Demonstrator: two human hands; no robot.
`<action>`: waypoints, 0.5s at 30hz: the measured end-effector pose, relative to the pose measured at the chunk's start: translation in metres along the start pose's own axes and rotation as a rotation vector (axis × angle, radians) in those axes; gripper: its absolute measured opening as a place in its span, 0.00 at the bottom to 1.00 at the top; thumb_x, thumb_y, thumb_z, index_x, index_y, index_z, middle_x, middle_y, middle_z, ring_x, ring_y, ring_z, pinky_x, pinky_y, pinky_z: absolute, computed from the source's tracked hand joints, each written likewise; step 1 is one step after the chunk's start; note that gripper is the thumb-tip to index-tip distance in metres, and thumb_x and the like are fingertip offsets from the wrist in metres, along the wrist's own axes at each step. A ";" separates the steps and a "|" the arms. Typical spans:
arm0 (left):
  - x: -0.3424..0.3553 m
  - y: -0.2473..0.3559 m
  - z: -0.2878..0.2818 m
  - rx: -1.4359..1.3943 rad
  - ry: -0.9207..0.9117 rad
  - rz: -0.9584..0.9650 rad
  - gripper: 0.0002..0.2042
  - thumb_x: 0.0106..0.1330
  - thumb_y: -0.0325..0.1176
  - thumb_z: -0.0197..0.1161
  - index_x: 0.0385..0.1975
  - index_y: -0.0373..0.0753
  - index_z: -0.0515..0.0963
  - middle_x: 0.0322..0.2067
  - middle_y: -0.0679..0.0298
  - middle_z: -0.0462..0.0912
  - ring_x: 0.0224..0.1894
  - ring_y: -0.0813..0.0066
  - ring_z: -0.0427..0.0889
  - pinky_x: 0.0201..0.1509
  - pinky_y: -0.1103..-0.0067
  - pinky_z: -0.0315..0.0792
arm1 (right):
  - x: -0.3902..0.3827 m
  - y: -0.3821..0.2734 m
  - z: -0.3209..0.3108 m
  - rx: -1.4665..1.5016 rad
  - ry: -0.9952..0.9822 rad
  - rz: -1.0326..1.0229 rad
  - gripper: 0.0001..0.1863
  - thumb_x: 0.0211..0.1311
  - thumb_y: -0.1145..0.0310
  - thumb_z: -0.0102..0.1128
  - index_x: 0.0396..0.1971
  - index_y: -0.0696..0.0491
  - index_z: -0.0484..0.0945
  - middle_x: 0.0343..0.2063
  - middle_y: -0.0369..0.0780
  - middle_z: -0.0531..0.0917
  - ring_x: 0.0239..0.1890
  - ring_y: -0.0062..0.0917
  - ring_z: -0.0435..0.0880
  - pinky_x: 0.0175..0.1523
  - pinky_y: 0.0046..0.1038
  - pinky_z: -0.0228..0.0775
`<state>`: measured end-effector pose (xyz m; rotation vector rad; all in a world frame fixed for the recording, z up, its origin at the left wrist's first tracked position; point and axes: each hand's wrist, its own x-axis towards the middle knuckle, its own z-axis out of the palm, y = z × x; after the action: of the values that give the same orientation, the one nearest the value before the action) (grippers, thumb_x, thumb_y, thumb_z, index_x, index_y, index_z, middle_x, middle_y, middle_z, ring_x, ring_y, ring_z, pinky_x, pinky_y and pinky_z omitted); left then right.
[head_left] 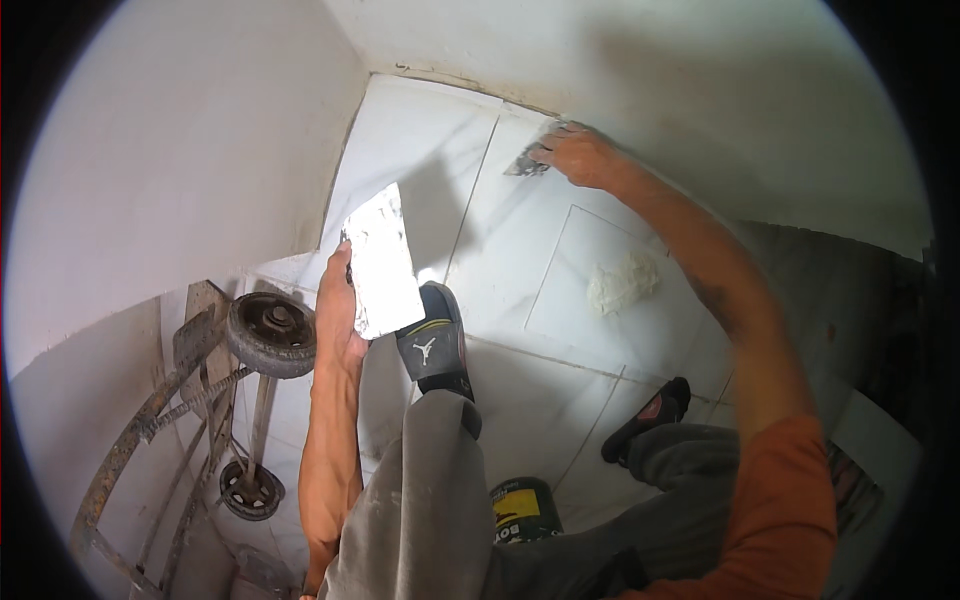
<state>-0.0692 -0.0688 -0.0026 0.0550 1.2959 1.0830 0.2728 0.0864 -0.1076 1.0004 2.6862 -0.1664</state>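
Note:
My left hand [338,305] is closed round the side of a flat rectangular plate, bright white on top with dark smears, like a plastering trowel [382,265]. It is held above the floor, over the toe of my left sandal [430,335]. My right hand [582,158] stretches to the far wall and grips a scraper [528,162]. Its thin, smeared blade lies low against the white tiles [410,120] where floor and wall meet. My palm covers the scraper's grip.
A crumpled off-white lump [622,284] lies on a tile near my right forearm. At left stands a rusty hand truck [150,420] with black wheels [272,334]. A dark can [525,508] with a yellow label sits between my legs. White walls [200,170] meet at the far corner.

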 end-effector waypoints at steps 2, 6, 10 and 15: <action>0.005 -0.009 -0.006 0.031 -0.030 0.021 0.20 0.71 0.40 0.48 0.54 0.31 0.69 0.40 0.58 0.81 0.35 0.70 0.84 0.35 0.76 0.81 | -0.009 0.002 -0.022 -0.058 -0.273 0.089 0.18 0.62 0.75 0.48 0.50 0.48 0.77 0.44 0.43 0.80 0.53 0.33 0.77 0.59 0.37 0.66; -0.003 -0.019 -0.008 0.083 -0.066 0.025 0.21 0.72 0.40 0.43 0.55 0.29 0.68 0.45 0.55 0.80 0.42 0.69 0.83 0.45 0.75 0.79 | -0.063 -0.004 -0.054 0.110 -0.231 0.156 0.14 0.60 0.75 0.52 0.45 0.52 0.78 0.39 0.46 0.82 0.46 0.37 0.80 0.51 0.34 0.72; 0.003 -0.041 -0.008 0.096 -0.109 0.001 0.20 0.73 0.39 0.42 0.53 0.29 0.69 0.43 0.55 0.80 0.41 0.69 0.83 0.44 0.75 0.79 | -0.116 -0.042 -0.117 0.589 -0.214 0.474 0.16 0.64 0.77 0.49 0.50 0.55 0.76 0.45 0.45 0.81 0.48 0.35 0.79 0.55 0.36 0.69; -0.005 -0.054 0.026 0.145 -0.227 -0.081 0.20 0.73 0.38 0.42 0.53 0.27 0.67 0.43 0.54 0.80 0.39 0.68 0.83 0.41 0.73 0.80 | -0.169 -0.081 -0.157 1.886 0.213 0.501 0.17 0.67 0.68 0.54 0.49 0.65 0.73 0.41 0.38 0.80 0.46 0.21 0.77 0.52 0.28 0.70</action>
<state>-0.0152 -0.0872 -0.0214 0.2260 1.1595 0.8855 0.3094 -0.0488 0.0931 1.9246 1.5673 -2.7353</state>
